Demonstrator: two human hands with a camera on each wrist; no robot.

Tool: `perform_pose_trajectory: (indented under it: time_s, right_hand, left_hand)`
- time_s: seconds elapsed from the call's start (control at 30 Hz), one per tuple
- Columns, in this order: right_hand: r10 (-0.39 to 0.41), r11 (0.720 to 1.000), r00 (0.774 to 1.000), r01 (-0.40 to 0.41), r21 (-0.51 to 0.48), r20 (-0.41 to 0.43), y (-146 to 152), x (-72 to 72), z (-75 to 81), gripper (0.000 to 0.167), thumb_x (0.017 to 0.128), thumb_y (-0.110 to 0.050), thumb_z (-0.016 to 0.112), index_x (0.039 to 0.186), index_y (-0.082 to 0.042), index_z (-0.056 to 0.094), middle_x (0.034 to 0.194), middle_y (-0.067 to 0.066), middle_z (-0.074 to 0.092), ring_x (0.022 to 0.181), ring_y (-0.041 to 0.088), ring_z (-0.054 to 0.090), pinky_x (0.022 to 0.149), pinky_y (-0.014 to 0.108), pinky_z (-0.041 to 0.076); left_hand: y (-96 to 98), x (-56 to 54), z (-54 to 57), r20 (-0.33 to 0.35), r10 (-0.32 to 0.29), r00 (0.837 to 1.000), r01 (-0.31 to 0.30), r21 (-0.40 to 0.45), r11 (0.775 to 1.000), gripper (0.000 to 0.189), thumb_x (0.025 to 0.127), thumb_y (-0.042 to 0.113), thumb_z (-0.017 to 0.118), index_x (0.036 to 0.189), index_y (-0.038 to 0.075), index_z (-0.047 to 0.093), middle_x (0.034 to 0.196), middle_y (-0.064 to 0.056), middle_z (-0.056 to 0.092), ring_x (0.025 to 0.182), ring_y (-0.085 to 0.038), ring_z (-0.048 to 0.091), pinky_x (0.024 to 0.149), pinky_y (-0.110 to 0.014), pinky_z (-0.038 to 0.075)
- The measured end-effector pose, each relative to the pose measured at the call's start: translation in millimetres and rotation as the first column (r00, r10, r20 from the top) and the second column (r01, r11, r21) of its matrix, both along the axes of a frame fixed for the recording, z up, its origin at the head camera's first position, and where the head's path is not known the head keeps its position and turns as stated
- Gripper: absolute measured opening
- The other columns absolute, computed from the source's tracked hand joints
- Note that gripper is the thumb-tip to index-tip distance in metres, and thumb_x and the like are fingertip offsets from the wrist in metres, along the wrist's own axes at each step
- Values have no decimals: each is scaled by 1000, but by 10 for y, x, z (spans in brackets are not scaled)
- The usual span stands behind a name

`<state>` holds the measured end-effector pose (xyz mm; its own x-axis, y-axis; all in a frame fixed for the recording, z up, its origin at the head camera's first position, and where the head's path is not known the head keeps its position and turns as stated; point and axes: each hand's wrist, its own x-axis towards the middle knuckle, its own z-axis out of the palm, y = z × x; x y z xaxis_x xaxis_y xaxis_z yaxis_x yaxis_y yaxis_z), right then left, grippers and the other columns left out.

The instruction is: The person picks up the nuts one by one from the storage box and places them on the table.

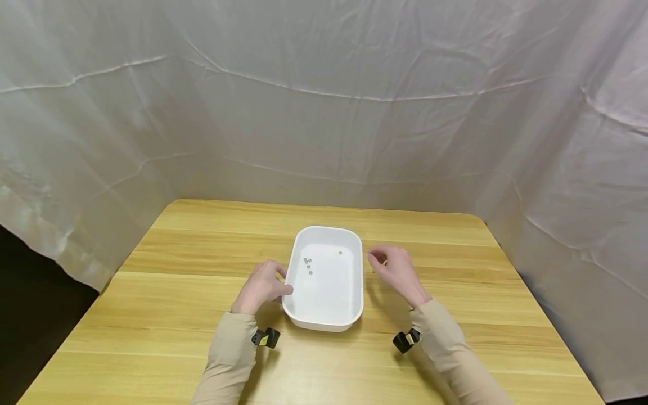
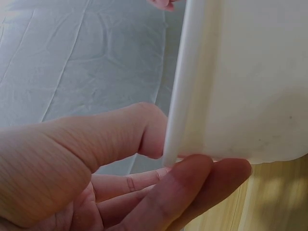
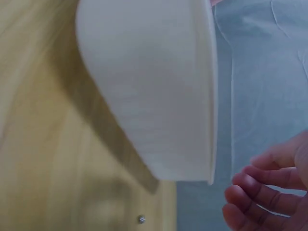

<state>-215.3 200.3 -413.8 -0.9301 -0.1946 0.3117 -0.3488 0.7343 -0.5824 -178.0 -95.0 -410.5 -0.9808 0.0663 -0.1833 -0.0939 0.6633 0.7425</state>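
Note:
A white tray [image 1: 326,281] stands on the table, with several small metal pieces [image 1: 308,266] lying on its bottom, left of the middle. One more small piece [image 1: 340,253] lies apart, toward the far right inside. My left hand [image 1: 262,286] grips the tray's left rim, thumb over the edge and fingers against the outer wall. Just beyond the right rim, my right hand [image 1: 397,270] hovers with loosely bent fingers; nothing shows between them in the right wrist view. On the wood below it lies a small silvery metal piece [image 3: 141,219], too small to identify.
The wooden table [image 1: 192,315] extends on both sides of the tray. Behind and beside it hangs a pale grey curtain [image 1: 324,129]. Each wrist wears a small black camera, the left one [image 1: 266,338] and the right one [image 1: 406,340].

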Motion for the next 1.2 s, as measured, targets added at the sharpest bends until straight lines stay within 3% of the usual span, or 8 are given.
perform_pose_trajectory:
  time_s: [0.17, 0.33, 0.53, 0.77, 0.9, 1.07, 1.2]
  right_hand:
    - [40, 996, 999, -42, 74, 27, -102, -24, 150, 20, 93, -13, 60, 92, -4, 78, 81, 7, 76, 66, 10, 59, 63, 25, 50]
    - [84, 986, 993, -94, 141, 78, -247, -72, 297, 23, 93, -12, 59, 81, -4, 77, 67, 7, 70, 53, 9, 47, 52, 21, 37]
    - [111, 960, 990, -129, 249, 86, -415, -183, 386, 22, 92, -11, 61, 79, -1, 76, 62, 3, 64, 54, 11, 47, 52, 21, 38]
    - [107, 949, 979, -153, 276, 173, -565, -318, 414, 30, 91, -7, 57, 63, -6, 68, 50, -4, 48, 46, 9, 39, 46, 20, 29]
    - [80, 938, 964, -159, 307, 252, -638, -408, 412, 41, 88, -2, 54, 48, -12, 50, 45, -5, 47, 43, 8, 39, 45, 20, 25]
    - [31, 923, 942, -155, 351, 335, -720, -538, 378, 46, 83, 2, 51, 45, -17, 35, 41, -5, 44, 42, 9, 40, 47, 20, 28]
    - [-1, 922, 923, -148, 357, 384, -775, -634, 332, 46, 82, 5, 51, 46, -17, 33, 41, -4, 42, 41, 11, 47, 47, 20, 36]
  left_hand:
    - [1, 0, 4, 0, -3, 1000, 3, -5, 1000, 25, 77, 0, 71, 101, -6, 71, 96, -18, 71, 62, -20, 70, 56, -25, 57]
    - [3, 2, 7, 5, -2, 1000, 2, 3, 1000, 26, 77, 0, 71, 102, -7, 71, 96, -18, 71, 61, -18, 68, 58, -27, 59]
    - [10, 2, 2, 9, 1, 1000, -1, 9, 1000, 26, 77, -1, 71, 103, -7, 70, 97, -19, 70, 60, -16, 68, 60, -30, 61]
    - [11, 1, 2, 12, -2, 1000, 2, 6, 1000, 25, 78, -1, 72, 102, -7, 70, 97, -19, 70, 61, -17, 68, 61, -30, 61]
    - [5, -1, 1, 16, -3, 1000, 3, 12, 1000, 25, 78, -1, 71, 103, -7, 69, 96, -20, 71, 60, -17, 69, 62, -31, 62]
    - [-1, -6, -3, 8, -7, 1000, 7, 1, 1000, 26, 78, 0, 72, 102, -7, 70, 93, -18, 72, 60, -17, 68, 59, -28, 59]
    - [-4, -7, -6, 6, -9, 1000, 9, -4, 1000, 25, 77, 0, 72, 101, -6, 70, 90, -17, 72, 59, -17, 67, 57, -26, 58]
